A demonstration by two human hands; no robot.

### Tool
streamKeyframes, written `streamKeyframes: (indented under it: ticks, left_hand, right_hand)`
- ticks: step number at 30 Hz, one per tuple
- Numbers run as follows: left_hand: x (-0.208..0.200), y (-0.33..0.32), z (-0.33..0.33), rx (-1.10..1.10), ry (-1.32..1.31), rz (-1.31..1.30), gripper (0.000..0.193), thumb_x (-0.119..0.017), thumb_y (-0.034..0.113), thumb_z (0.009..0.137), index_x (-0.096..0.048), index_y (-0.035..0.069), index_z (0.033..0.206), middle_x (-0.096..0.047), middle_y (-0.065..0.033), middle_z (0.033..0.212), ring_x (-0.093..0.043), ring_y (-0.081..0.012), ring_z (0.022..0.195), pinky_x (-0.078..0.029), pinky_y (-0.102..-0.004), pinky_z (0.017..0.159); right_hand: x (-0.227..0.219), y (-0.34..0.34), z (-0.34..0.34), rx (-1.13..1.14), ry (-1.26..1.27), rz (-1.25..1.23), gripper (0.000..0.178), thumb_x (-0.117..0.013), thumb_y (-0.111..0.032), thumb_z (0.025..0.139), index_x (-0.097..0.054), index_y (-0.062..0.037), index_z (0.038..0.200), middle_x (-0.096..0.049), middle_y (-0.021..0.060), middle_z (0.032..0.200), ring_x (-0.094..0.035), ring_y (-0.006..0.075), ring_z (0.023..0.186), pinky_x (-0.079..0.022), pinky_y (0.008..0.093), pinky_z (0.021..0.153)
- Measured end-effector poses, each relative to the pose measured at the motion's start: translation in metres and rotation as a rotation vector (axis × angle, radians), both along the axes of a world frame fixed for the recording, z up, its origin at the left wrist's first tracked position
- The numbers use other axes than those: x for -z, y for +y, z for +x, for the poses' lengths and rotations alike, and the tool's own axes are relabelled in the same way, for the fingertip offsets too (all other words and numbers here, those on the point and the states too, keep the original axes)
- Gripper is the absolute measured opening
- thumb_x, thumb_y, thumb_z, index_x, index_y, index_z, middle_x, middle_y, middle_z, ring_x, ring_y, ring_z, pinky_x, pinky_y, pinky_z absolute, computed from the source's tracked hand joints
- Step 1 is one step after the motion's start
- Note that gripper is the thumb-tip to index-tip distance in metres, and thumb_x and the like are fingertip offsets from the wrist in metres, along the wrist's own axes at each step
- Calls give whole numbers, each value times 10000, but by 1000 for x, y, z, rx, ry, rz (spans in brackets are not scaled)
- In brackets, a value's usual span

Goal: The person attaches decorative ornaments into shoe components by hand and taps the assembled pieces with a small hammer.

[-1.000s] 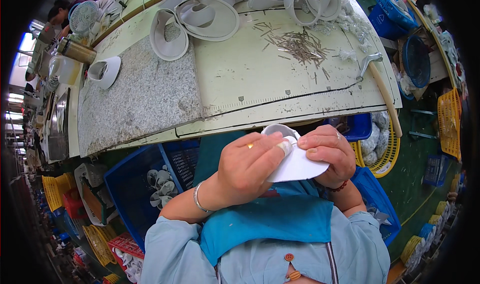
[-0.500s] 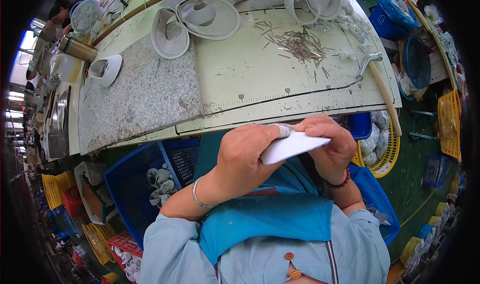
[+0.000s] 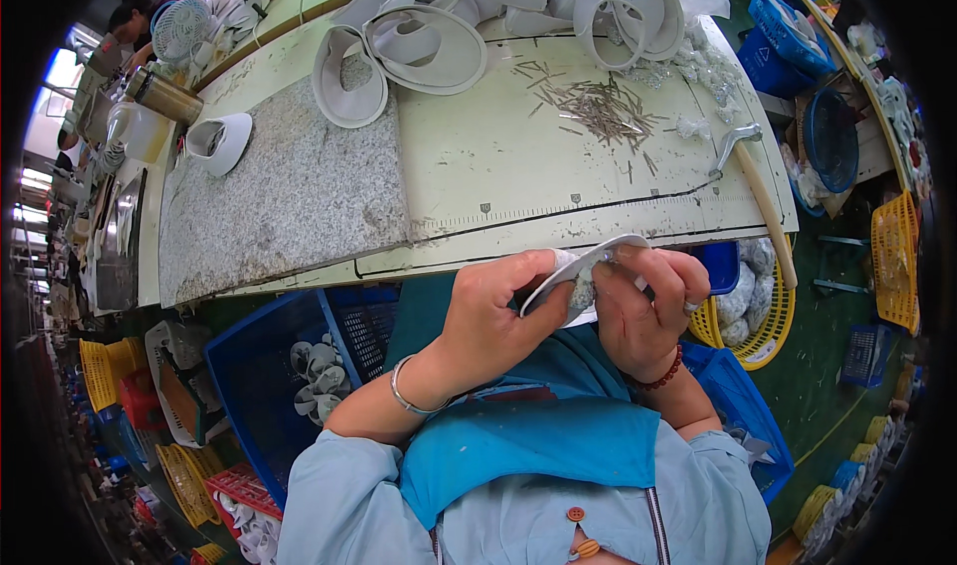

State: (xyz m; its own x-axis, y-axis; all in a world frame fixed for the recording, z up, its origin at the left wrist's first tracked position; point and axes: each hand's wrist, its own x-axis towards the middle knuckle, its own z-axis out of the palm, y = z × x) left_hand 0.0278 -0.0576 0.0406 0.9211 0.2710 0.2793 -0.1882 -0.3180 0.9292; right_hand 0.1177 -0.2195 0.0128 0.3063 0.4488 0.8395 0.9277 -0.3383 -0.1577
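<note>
White curved piece [image 3: 596, 253] is up in both hands, just off the near edge of the worktable [image 3: 478, 171], tilted, right end higher in view; can't tell if it touches that edge. Left hand [image 3: 503, 301]: thumb and index pinching the piece's left side, white wrap [image 3: 564, 258] at the index tip, remaining fingers mostly hidden. Right hand [image 3: 643, 301]: thumb and forefinger pinching its right end, other fingers curled in loosely. For this hold I'd put both pinches on the rim — looks like thin stock, probably creases if squeezed mid-span. Match pressure side to side, thumbs backing the wall, so the curve doesn't twist. Wrap likely dulls feel on the left, so go light there. White face could smudge — fewer touches, better. I'd hold it clear of the worktable too; a knock could nick the rim. Below the worktable's near edge: blue crate [image 3: 244, 356] with grey-white parts [image 3: 317, 371] at left, yellow basket [image 3: 770, 351] with pale bundles [image 3: 738, 301] at right. On the worktable: speckled slab [image 3: 299, 186] at left, wooden-handled tool [image 3: 766, 206] reaching past the right end of the near edge, scattered thin sticks [image 3: 603, 112] right of centre, more white curved pieces [image 3: 469, 55] along the far side.
</note>
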Motion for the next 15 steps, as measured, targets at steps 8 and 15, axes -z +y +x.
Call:
streamKeyframes:
  ticks: [8,15]
  left_hand:
    - [9,-2,1,-35,-20,-13,137,-706,38,811,-694,16,946,-673,-93,735,-623,-153,580,-489,-265,540]
    - [13,-3,2,-44,-67,45,119,-706,36,811,-690,22,929,-655,-92,705,-605,-170,546,-476,-278,516]
  right_hand:
    - [-15,-5,-2,-19,-19,-138,173,-733,-103,802,-678,-168,953,-678,-19,1105,-492,166,990,-328,344,834]
    - [-20,-7,-13,54,75,-179,272,-766,-98,759,-643,-140,998,-704,-8,971,-520,183,872,-298,364,835]
